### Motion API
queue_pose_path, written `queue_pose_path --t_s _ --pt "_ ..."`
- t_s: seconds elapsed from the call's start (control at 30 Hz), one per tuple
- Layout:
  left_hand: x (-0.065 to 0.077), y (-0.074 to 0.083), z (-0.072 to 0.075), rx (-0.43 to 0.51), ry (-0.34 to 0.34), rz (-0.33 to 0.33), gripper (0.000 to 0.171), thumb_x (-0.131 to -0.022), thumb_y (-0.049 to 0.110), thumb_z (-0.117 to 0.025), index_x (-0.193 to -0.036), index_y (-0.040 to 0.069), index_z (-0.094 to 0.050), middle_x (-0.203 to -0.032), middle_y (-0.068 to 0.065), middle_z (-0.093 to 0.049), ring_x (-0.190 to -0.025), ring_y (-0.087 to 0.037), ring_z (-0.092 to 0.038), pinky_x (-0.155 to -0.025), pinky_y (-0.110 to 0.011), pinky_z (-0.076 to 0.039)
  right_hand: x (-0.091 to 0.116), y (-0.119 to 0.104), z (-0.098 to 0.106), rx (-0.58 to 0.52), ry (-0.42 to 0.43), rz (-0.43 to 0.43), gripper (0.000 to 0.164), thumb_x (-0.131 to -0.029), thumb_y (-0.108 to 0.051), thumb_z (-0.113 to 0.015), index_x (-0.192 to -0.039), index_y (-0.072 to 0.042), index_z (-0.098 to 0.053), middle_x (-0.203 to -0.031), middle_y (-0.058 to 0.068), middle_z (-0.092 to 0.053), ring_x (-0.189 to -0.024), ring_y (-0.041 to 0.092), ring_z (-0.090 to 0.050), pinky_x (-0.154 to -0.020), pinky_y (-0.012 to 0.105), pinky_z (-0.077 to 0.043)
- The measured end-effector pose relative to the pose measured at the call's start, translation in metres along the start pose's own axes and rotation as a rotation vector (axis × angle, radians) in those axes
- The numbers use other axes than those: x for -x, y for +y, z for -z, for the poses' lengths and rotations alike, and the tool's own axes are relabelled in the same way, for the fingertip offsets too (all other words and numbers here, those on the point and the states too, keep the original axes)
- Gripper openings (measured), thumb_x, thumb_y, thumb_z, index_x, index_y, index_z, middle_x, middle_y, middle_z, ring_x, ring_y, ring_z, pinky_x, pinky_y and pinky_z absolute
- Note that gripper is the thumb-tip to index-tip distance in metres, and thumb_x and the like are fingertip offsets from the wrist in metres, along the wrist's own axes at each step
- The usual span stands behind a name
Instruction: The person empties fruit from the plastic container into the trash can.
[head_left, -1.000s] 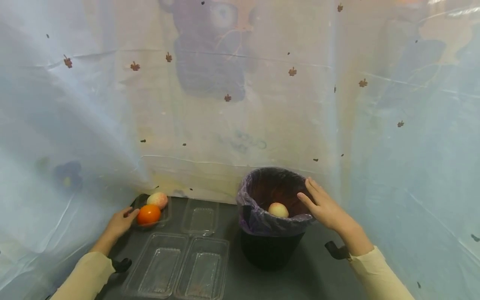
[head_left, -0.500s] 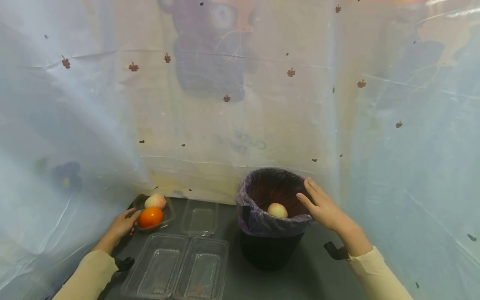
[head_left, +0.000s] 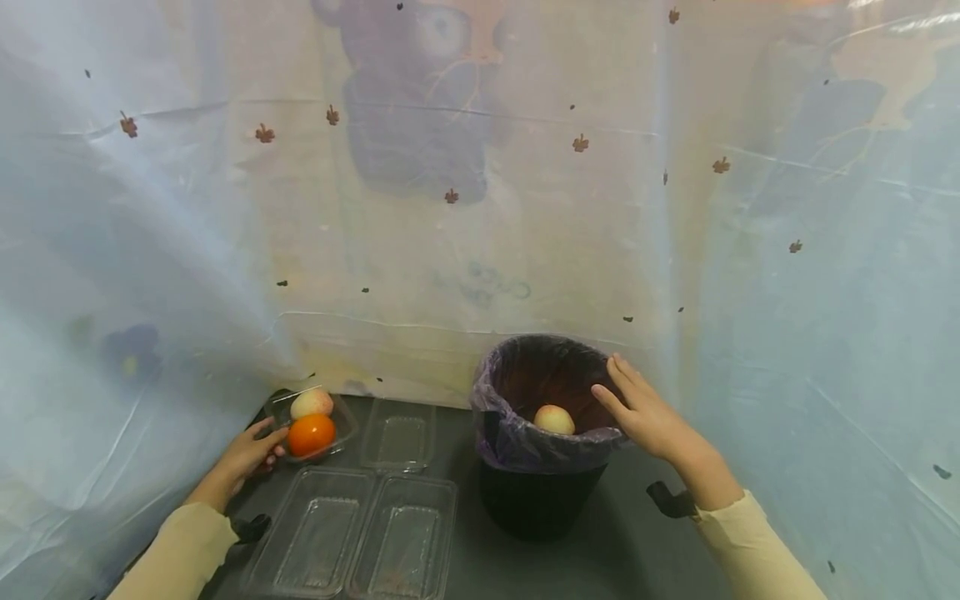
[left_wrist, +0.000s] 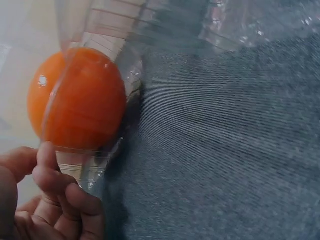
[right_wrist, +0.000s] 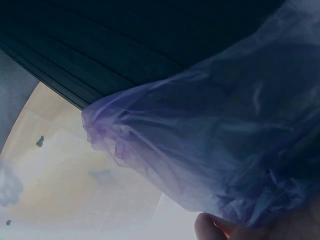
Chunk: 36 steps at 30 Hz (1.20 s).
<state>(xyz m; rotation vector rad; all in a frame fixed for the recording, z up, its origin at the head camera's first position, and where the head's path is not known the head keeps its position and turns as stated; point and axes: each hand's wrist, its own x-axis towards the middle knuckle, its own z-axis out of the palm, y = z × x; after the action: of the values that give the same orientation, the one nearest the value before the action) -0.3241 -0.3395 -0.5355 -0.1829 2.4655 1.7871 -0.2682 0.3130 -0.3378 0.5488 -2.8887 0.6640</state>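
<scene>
At the back left, my left hand (head_left: 250,454) pinches the near-left edge of a clear plastic container (head_left: 344,423) between thumb and fingers. Inside it sit a smooth, shiny orange fruit (head_left: 311,435) and, behind that, a pale peach (head_left: 311,403) with a pink blush. The left wrist view has the orange fruit (left_wrist: 82,100) showing through the clear wall, just beyond the fingertips. My right hand (head_left: 648,417) rests at the right rim of a black bin (head_left: 542,500), fingers straight and thumb apart. A purple bag (head_left: 517,446) lines this bin, and another peach (head_left: 555,420) shows inside its opening.
Two clear containers (head_left: 324,533) (head_left: 405,537) lie side by side at the front of the dark table (head_left: 540,571). A smaller one (head_left: 397,437) is behind them, between the fruit container and the bin. A printed plastic sheet (head_left: 465,250) surrounds the back and sides.
My left hand has shifted slightly right along with the fruit container, and the orange fruit inside has moved right too. The right hand and the bin have stayed in place.
</scene>
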Motion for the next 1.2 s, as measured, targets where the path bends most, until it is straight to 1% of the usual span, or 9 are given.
queue_pose_path --t_s 0.17,0.4,0.6,0.73,0.83,0.97,1.03,1.07,1.2 --pt "-0.001 -0.004 -0.004 -0.002 0.053 -0.012 0.074 -0.116 0.023 -0.045 -0.165 -0.014 -0.005 -0.072 0.008 -0.059 -0.066 -0.006 -0.061 -0.067 -0.024 -0.057 0.000 -0.002 0.000 -0.002 0.000 0.007 0.082 -0.115 -0.052 -0.041 -0.167 0.007 -0.021 -0.176 0.028 -0.010 -0.162 0.050 -0.008 -0.126 0.071 -0.012" --pt "-0.001 -0.006 -0.007 -0.013 0.118 -0.064 0.071 -0.114 0.018 -0.045 -0.164 -0.017 -0.009 -0.070 0.005 -0.059 -0.067 -0.010 -0.065 -0.069 -0.027 -0.059 0.000 -0.004 0.001 -0.001 0.003 0.010 0.081 -0.115 -0.051 -0.042 -0.167 0.007 -0.022 -0.176 0.028 -0.011 -0.162 0.051 -0.009 -0.125 0.070 -0.013" --pt "-0.001 -0.007 -0.002 -0.038 0.216 -0.098 0.064 -0.110 0.012 -0.042 -0.160 -0.022 -0.018 -0.067 0.007 -0.063 -0.064 -0.006 -0.064 -0.066 -0.021 -0.056 0.000 -0.005 0.000 -0.001 0.005 0.009 0.080 -0.115 -0.051 -0.042 -0.167 0.007 -0.023 -0.176 0.027 -0.012 -0.162 0.050 -0.009 -0.126 0.070 -0.013" --pt "0.003 -0.002 0.003 -0.094 0.268 -0.104 0.062 -0.109 0.012 -0.041 -0.157 -0.023 -0.025 -0.068 0.006 -0.065 -0.063 -0.005 -0.065 -0.066 -0.013 -0.050 -0.002 -0.005 0.000 0.006 -0.003 0.010 0.080 -0.115 -0.051 -0.042 -0.167 0.007 -0.023 -0.176 0.028 -0.011 -0.162 0.051 -0.009 -0.126 0.070 -0.013" --pt "0.009 0.004 0.006 -0.135 0.281 -0.103 0.061 -0.110 0.015 -0.042 -0.157 -0.022 -0.028 -0.069 0.006 -0.066 -0.064 -0.005 -0.066 -0.068 -0.009 -0.045 -0.002 -0.005 0.000 0.000 -0.005 0.008 0.080 -0.115 -0.051 -0.041 -0.167 0.007 -0.022 -0.176 0.028 -0.010 -0.162 0.051 -0.008 -0.126 0.070 -0.012" --pt "0.014 0.012 0.009 -0.177 0.289 -0.098 0.064 -0.112 0.020 -0.041 -0.158 -0.021 -0.026 -0.069 0.006 -0.068 -0.067 -0.006 -0.066 -0.069 -0.007 -0.041 -0.001 -0.005 0.001 -0.006 -0.006 0.005 0.080 -0.115 -0.050 -0.041 -0.167 0.008 -0.022 -0.176 0.028 -0.010 -0.162 0.051 -0.008 -0.126 0.070 -0.012" --pt "0.015 0.016 0.009 -0.192 0.296 -0.090 0.065 -0.112 0.021 -0.041 -0.159 -0.020 -0.026 -0.069 0.006 -0.069 -0.068 -0.008 -0.067 -0.069 -0.008 -0.040 -0.001 -0.005 0.002 -0.005 -0.006 0.004 0.081 -0.115 -0.051 -0.041 -0.167 0.008 -0.021 -0.176 0.028 -0.009 -0.162 0.051 -0.008 -0.126 0.070 -0.012" --pt "0.016 0.018 0.009 -0.199 0.300 -0.087 0.065 -0.112 0.022 -0.040 -0.160 -0.020 -0.026 -0.069 0.005 -0.069 -0.070 -0.009 -0.068 -0.073 -0.011 -0.044 -0.001 -0.005 0.002 -0.006 -0.006 0.003 0.081 -0.115 -0.051 -0.041 -0.167 0.007 -0.021 -0.176 0.028 -0.009 -0.162 0.051 -0.008 -0.126 0.070 -0.012" --pt "0.020 0.026 0.006 -0.182 0.305 -0.097 0.064 -0.113 0.022 -0.042 -0.161 -0.017 -0.027 -0.070 0.005 -0.068 -0.070 -0.013 -0.069 -0.071 -0.013 -0.047 0.000 -0.004 0.002 -0.001 -0.008 0.000 0.081 -0.115 -0.051 -0.041 -0.168 0.007 -0.021 -0.176 0.028 -0.009 -0.162 0.051 -0.008 -0.126 0.070 -0.012"
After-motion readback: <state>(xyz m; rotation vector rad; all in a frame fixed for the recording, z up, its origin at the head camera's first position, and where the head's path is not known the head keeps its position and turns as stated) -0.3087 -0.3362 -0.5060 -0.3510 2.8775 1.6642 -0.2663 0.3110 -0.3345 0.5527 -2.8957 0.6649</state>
